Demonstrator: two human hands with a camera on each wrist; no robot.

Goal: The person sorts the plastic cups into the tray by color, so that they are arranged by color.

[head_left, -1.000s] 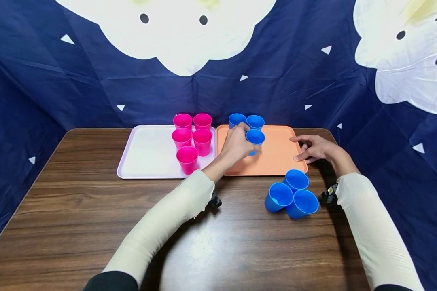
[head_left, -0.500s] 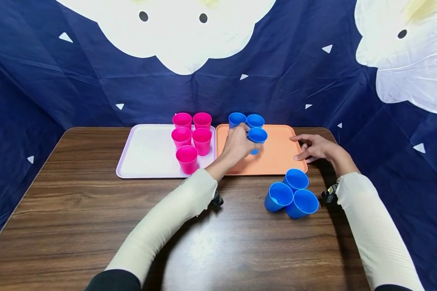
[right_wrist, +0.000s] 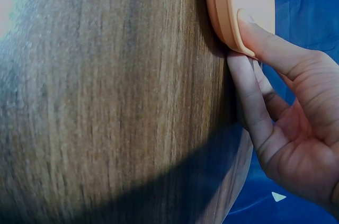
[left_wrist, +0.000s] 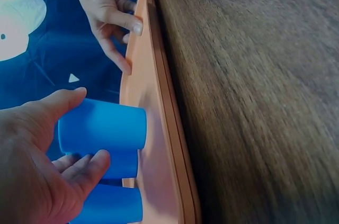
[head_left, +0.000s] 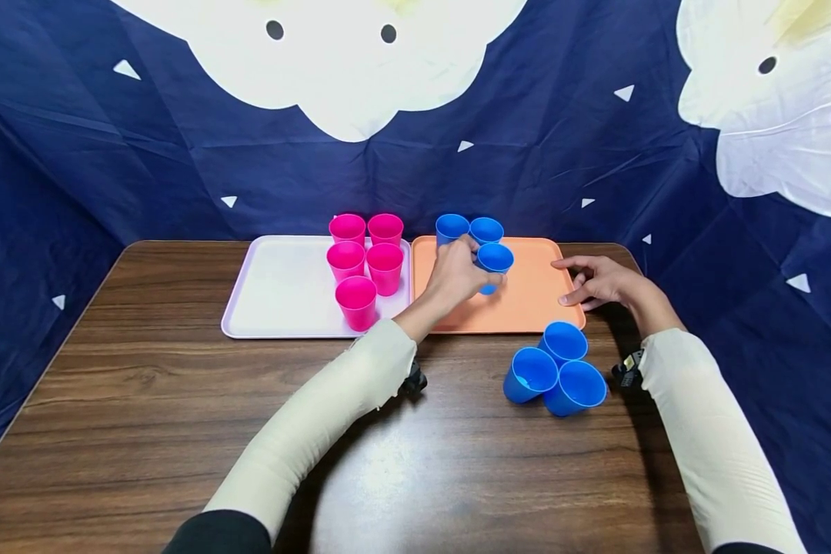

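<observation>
My left hand (head_left: 453,273) holds a blue plastic cup (head_left: 495,260) upright over the orange tray (head_left: 526,296). In the left wrist view this cup (left_wrist: 103,126) lies between the thumb and the fingers, its base close to the tray surface. Two more blue cups (head_left: 452,226) stand along the tray's back edge, partly covered by the hand. At the tray's right end my right hand (head_left: 599,282) pinches the rim. The right wrist view shows the thumb on the tray's (right_wrist: 228,17) inner side and the other fingers outside it.
A white tray (head_left: 277,288) adjoins on the left, with several pink cups (head_left: 356,300) on its right side. Three blue cups (head_left: 563,343) stand clustered on the wooden table (head_left: 388,462) in front of the orange tray. A blue curtain (head_left: 318,177) hangs behind.
The blue cup in my left hand has moved slightly to the right, the hand shifting a little with it. My right hand has stayed at the tray's end.
</observation>
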